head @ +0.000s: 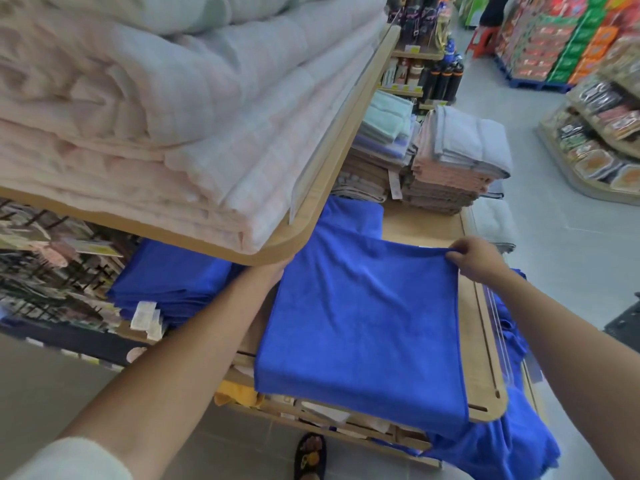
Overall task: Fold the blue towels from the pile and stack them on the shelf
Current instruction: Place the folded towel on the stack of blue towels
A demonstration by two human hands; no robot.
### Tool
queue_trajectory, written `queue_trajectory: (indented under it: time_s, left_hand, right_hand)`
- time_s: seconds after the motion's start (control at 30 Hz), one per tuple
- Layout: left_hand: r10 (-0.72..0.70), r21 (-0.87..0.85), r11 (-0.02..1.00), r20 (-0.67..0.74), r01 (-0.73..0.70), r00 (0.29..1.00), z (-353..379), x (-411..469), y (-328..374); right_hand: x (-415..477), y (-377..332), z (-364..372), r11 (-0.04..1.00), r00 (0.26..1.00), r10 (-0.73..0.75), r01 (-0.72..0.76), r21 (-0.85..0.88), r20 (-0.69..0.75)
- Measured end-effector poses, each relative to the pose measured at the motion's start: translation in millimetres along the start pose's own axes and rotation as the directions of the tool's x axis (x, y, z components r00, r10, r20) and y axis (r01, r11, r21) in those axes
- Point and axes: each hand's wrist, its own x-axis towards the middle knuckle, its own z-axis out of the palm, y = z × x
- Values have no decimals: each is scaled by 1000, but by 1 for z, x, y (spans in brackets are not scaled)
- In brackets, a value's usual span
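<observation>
Here right hand (pixel 476 258) pinches blue towel (pixel 363 323) far corner; left hand (pixel 276 270) hidden, unclear.

Retail shop aisle, wooden display shelves (pixel 298 244) piled with folded towels (pixel 450 168), paper labels (pixel 143 315), bottles (pixel 445 79), boxed merchandise (pixel 554 46) stacked across the floor.

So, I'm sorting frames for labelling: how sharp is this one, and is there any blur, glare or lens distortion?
Head view: towel and right hand fairly sharp; same view, blankets up close and far goods soft and smeared; its wide angle bows the upper shelf edge; light even, no glare.
</observation>
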Motion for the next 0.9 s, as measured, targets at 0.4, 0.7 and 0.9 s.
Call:
queue_trajectory:
  time_s: [0.4,0.7,0.9]
  left_hand:
    - [219,97,973,-115,-208,969,-11,-64,45]
    - [421,359,844,15,-398,907,-71,-162,20]
    - [401,707,548,246,-447,882,-105,-210,-65]
  right_hand:
    - [-77,-20,-49,973,960,-28,91,214,-278]
    - [-234,-5,-55,921,924,-186,282,268,-335]
    - [-301,36,22,949,947,-307,312,42,-95]
